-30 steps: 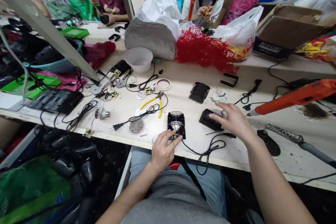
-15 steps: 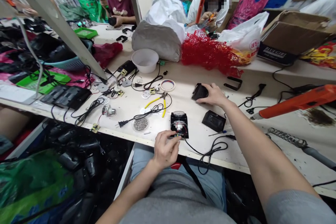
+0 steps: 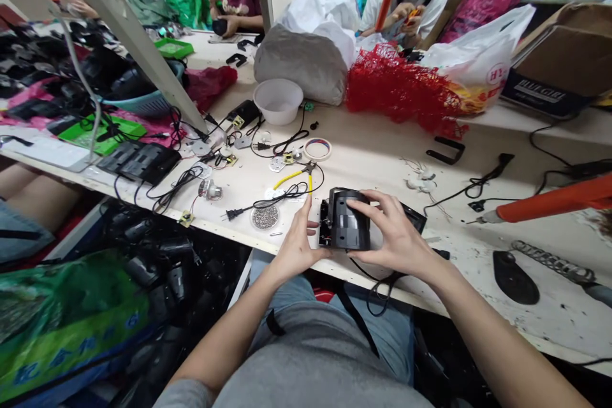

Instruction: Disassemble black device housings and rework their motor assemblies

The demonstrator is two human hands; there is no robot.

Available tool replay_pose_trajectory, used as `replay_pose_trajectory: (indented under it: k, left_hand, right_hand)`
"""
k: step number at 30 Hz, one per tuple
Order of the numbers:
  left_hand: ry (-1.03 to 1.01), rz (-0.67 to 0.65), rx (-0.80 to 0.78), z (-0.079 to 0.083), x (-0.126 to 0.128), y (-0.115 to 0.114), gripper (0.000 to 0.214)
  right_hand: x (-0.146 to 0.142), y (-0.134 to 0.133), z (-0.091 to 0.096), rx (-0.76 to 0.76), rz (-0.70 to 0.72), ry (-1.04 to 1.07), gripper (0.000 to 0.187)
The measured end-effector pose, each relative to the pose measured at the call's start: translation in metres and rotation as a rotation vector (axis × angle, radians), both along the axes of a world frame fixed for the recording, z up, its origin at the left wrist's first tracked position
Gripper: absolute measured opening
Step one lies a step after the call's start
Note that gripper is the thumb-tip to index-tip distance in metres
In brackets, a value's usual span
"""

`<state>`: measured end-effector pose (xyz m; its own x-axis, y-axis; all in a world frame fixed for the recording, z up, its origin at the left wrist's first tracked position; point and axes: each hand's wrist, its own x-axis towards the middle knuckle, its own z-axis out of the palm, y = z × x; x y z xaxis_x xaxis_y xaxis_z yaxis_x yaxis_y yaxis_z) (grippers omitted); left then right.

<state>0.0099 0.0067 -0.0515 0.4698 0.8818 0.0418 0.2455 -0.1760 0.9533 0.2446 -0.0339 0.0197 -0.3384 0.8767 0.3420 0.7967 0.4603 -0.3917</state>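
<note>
My right hand (image 3: 396, 229) grips a curved black plastic cover (image 3: 352, 220), thumb at its near edge and fingers over the top. The cover stands over an open black housing base (image 3: 324, 224), whose left edge and some wiring still show; the small motor-like part inside is mostly hidden. My left hand (image 3: 299, 239) is open at the base's left side, fingers stretched and thumb along the near edge; whether it touches is unclear. A black power cord (image 3: 377, 277) trails from the base over the table edge. Another black housing part (image 3: 415, 218) lies partly behind my right hand.
Yellow-handled pliers (image 3: 310, 180), a dish of small screws (image 3: 265, 217), a tape roll (image 3: 318, 149) and a white bowl (image 3: 278, 102) lie left and beyond. An orange power screwdriver (image 3: 549, 197) juts in from the right. Two people sit across the table.
My right hand has brought the black cover from farther back on the table to over the base. My left hand has moved from the base's wiring to its left side, fingers spreading.
</note>
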Motion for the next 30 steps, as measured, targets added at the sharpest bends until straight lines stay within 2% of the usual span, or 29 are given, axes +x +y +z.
replay_pose_trajectory:
  k: [4,8,15,30]
  left_hand:
    - [0.055,-0.103,-0.042,0.009,-0.002,0.013,0.133]
    - [0.095,-0.234,-0.046,0.018,-0.004,0.027,0.134]
    - [0.140,-0.427,0.073,0.025,-0.002,0.047,0.137]
    - [0.131,-0.428,0.082,0.021,-0.003,0.051,0.133]
  right_hand:
    - [-0.011,0.006,-0.011,-0.048,-0.007,-0.054,0.083]
    - [-0.017,0.014,-0.010,-0.089,-0.008,-0.105,0.081]
    - [-0.027,0.014,-0.005,-0.125,-0.023,-0.158,0.080]
    - [-0.022,0.018,-0.011,-0.143,-0.014,-0.120,0.083]
